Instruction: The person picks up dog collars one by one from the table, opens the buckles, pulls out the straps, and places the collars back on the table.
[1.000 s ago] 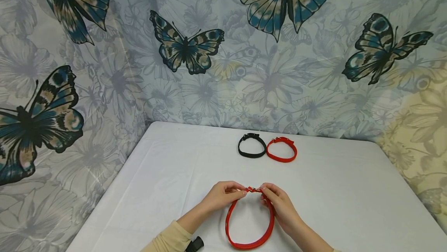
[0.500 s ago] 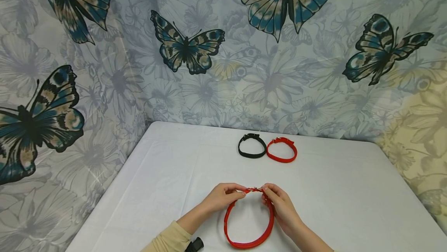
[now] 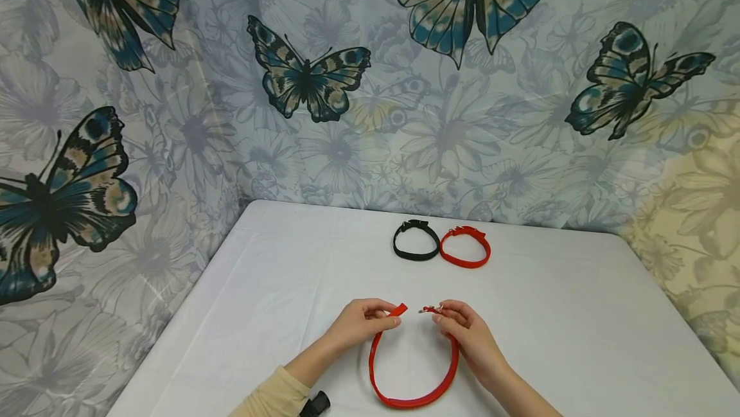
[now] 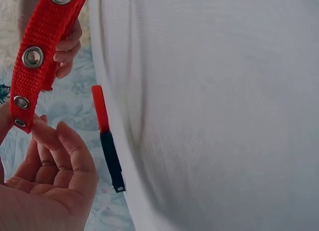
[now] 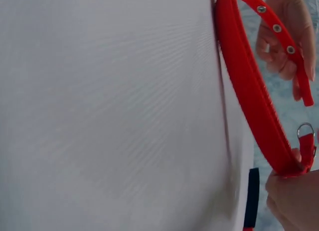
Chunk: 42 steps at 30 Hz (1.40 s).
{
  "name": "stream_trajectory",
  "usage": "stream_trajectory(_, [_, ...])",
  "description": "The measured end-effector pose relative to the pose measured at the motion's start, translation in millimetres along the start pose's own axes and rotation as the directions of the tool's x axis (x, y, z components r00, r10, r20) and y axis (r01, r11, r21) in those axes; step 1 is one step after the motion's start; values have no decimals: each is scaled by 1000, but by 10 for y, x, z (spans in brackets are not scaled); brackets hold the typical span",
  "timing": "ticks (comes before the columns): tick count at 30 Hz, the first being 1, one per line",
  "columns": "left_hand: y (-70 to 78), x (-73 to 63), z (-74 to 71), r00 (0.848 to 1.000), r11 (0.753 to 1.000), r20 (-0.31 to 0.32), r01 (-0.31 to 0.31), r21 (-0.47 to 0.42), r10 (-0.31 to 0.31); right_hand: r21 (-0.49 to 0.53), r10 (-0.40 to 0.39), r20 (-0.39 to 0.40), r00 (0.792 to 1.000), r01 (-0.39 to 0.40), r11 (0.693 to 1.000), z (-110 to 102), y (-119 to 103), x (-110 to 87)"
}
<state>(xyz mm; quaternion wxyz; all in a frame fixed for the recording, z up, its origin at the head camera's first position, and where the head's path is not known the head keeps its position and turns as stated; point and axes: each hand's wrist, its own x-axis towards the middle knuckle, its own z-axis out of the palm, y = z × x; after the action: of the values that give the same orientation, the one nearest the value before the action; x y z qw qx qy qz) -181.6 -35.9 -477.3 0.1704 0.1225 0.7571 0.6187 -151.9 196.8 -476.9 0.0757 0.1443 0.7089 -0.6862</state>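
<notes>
A red webbing collar forms a loop, its two ends apart at the top. My left hand pinches the strap end between thumb and fingers, and its free tip pokes out past them. Metal eyelets line that strap in the left wrist view. My right hand grips the other end, where a metal buckle shows beyond the fingertips. A metal ring stands at that end in the right wrist view. The collar's wide padded part curves between both hands.
On the white-covered table, a black collar and a smaller red collar lie buckled side by side beyond the hands. A black object is near the left sleeve. Butterfly-print cloth hangs behind the table.
The strap end has come away from the buckle. My hands have drawn slightly apart, each keeping its end of the red collar, and a gap now shows between the ends.
</notes>
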Motion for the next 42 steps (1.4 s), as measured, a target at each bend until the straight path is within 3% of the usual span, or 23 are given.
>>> stream_trajectory(6, [39,-46,-57,1000,1000,-13,-12,18,12,-189,-78,-14,997,74,979,-51,41,-31])
stream_trajectory(12, [94,-82,-118,1000,1000,-7,-12,10,12,-276,-123,-12,992,115,954,-122,22,-72])
stream_trajectory(20, [129,-87,-234,997,998,-67,-36,-49,33,-435,-199,-77,977,147,889,-258,0,-63])
stream_trajectory(25, [107,-69,-336,993,992,-119,-32,-125,17,-403,-216,-104,971,157,902,-361,-53,-39])
stream_trajectory(29, [101,-40,-429,987,985,-159,-19,-174,-9,-399,-183,-156,971,108,911,-455,-100,4])
stream_trajectory(35, [120,21,-573,969,952,-243,-41,-303,-36,-427,-172,-245,954,53,903,-632,-155,104])
stream_trajectory(42, [104,148,-748,941,936,-329,-46,-348,-76,-296,-185,-254,949,105,949,-846,-194,258])
